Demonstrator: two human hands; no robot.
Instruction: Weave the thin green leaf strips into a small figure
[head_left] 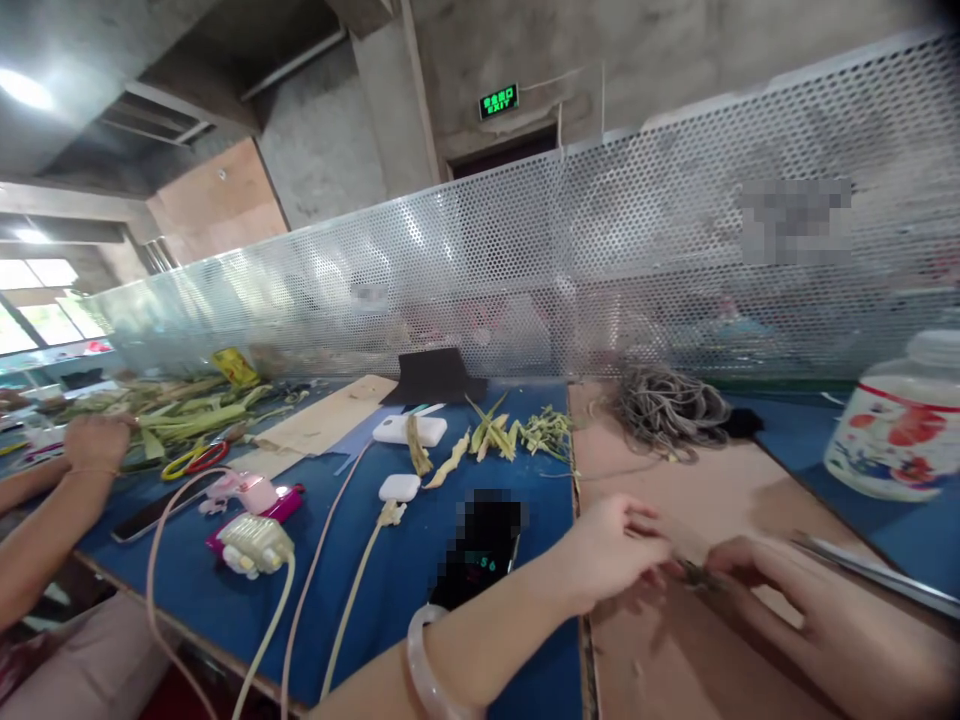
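Observation:
My left hand (616, 552), with a pale bangle (427, 665) on its wrist, reaches over the brown board (622, 670). Its fingertips pinch one end of a small greenish-brown fibre piece (699, 574). From the other side, my right hand (814, 605) grips the same piece between thumb and fingers. The piece is blurred and partly covered, so its exact shape cannot be made out. Behind my hands lies a tangled coil of grey-brown cord (667, 408). A long metal tool (885, 572) rests beside my right hand.
A floral plastic jar (896, 430) stands at the right. On the blue tabletop (360, 620) are a phone (480, 550), a white power bank (409, 431), chargers with cables and dried leaf strips (495, 437). A perforated metal screen (480, 260) runs behind. A co-worker's hand (96, 442) is at left.

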